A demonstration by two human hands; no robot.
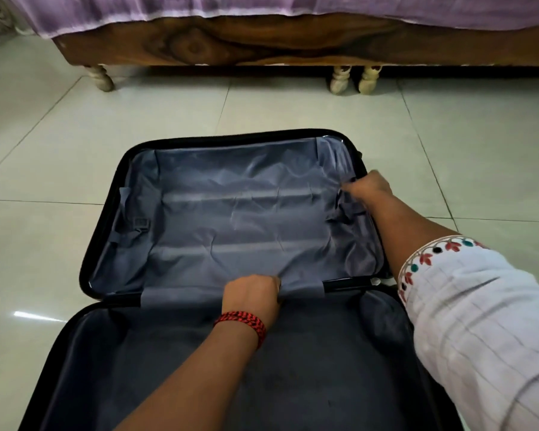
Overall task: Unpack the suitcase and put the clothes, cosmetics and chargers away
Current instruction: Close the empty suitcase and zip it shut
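Two tight grips on lining (246, 213): left hand (252, 295), fingertips hidden; right hand (371, 188), seemingly, blurred.

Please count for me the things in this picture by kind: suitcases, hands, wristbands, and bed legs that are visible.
Suitcase: 1
Hands: 2, left hand and right hand, gripping the grey lining
Wristband: 1
Bed legs visible: 3
Total: 7

Black suitcase (106, 213), grey lining (246, 213), purple bedsheet (293, 4).
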